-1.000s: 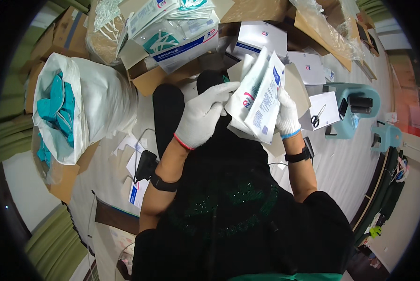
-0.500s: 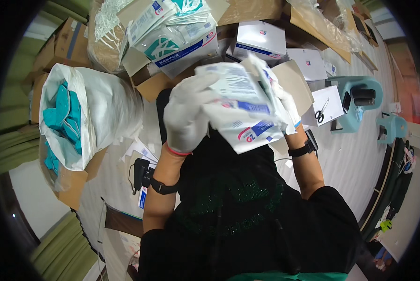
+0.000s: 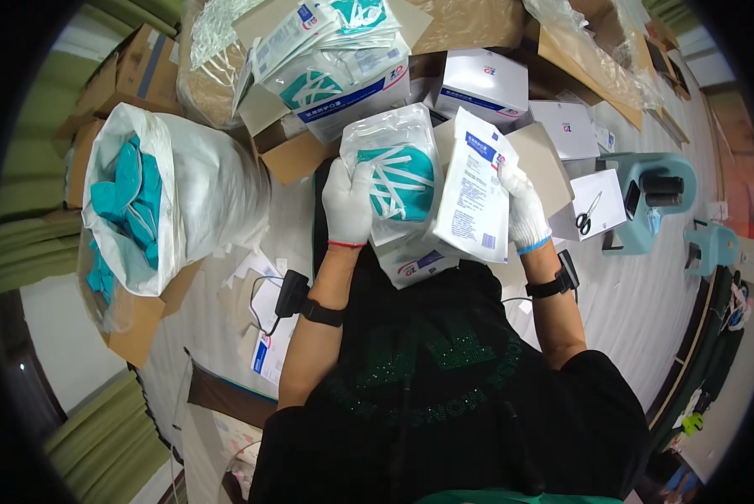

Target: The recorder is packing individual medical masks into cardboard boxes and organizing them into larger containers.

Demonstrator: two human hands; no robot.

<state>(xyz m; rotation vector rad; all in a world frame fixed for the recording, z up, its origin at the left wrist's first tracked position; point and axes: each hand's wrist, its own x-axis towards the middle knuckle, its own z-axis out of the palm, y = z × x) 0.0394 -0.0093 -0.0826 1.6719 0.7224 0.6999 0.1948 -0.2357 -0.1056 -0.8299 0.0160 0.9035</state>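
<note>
In front of my chest, my left hand (image 3: pixel 347 204), in a white knitted glove, closes on the left edge of a clear-fronted packet (image 3: pixel 406 130). A teal face mask (image 3: pixel 394 185) with white straps shows through its film. My right hand (image 3: pixel 524 206), gloved too, grips the right edge of a white printed packet (image 3: pixel 473 193), its back side facing up. This second packet overlaps the right part of the first. Lower down, a printed packet edge (image 3: pixel 419 267) sticks out below them; how many packets are stacked there I cannot tell.
Beyond my hands stands an open box (image 3: pixel 364 97) heaped with mask packets. White cartons (image 3: pixel 482 80) stand to its right. Scissors (image 3: pixel 584 220) lie on a white box (image 3: pixel 604 189) beside a blue-green stool (image 3: pixel 633 231). At left, a white sack (image 3: pixel 204 189) holds teal masks (image 3: pixel 129 197).
The packets, blurred and bunched together before, are now spread apart, showing the teal mask. My right hand has come into clear view on the right-hand packet's edge.
</note>
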